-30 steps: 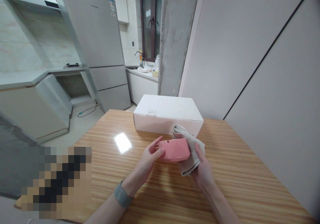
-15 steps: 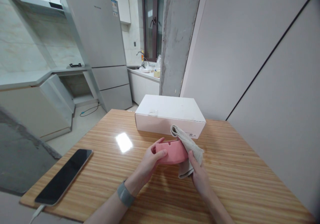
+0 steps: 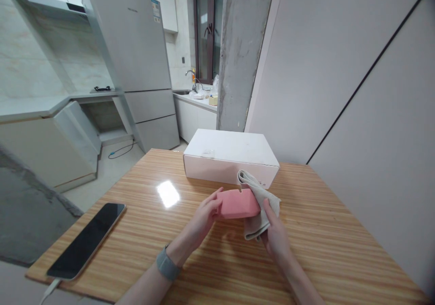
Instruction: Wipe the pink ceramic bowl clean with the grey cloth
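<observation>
1. The left hand (image 3: 204, 216) holds the left end of a pink plastic case (image 3: 237, 204). Its fingers are slightly spread and curve against the case, and a grey wristband (image 3: 167, 263) circles the wrist.
2. The right hand (image 3: 277, 237) presses a folded beige cloth (image 3: 255, 227) against the right end of the case, with the thumb lying over the cloth and the fingers hidden behind it.
3. The case is lifted just above the tabletop (image 3: 306, 255) between the two hands, near the middle of the wood-striped surface. It has a small notch in its upper edge. It looks like a soap dish, though the view does not settle that.
4. A white cardboard box (image 3: 231, 147) lies closed on the far part of the tabletop, just behind the hands. The cloth's top fold overlaps its front face in view, but I cannot tell whether they touch.
5. A black smartphone (image 3: 85, 240) lies face up near the left edge of the tabletop, well apart from the hands, with a white cable (image 3: 50, 288) running from its lower end.
</observation>
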`<state>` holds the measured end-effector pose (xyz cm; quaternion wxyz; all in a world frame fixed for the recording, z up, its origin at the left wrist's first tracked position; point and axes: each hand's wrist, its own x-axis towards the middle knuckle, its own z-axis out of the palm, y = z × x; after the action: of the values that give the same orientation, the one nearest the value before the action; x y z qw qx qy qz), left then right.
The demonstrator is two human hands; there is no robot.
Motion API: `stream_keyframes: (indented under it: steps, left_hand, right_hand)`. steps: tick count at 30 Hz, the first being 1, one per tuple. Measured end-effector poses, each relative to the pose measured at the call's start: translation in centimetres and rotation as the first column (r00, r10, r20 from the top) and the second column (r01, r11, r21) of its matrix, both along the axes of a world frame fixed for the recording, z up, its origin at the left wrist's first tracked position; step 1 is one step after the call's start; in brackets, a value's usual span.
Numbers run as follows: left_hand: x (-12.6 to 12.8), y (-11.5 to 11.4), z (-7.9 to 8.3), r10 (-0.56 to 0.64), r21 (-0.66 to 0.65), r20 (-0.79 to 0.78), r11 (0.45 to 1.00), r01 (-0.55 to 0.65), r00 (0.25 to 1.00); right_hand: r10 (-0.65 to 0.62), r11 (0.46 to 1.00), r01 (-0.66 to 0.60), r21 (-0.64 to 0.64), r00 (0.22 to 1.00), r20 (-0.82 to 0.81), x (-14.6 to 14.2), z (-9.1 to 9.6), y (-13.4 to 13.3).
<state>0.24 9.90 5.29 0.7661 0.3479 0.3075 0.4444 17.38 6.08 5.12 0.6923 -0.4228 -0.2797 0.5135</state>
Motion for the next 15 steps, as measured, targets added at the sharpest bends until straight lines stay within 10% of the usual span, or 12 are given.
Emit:
stream_keyframes:
  steps: [15]
  left_hand:
    - [-0.5,-0.8,1.0,-0.122,0.025,0.125,0.992,0.120,0.985]
  right_hand:
    - [0.173,0.985,-0.174,-0.022,0.985,-0.007,-0.8,1.5,-0.5]
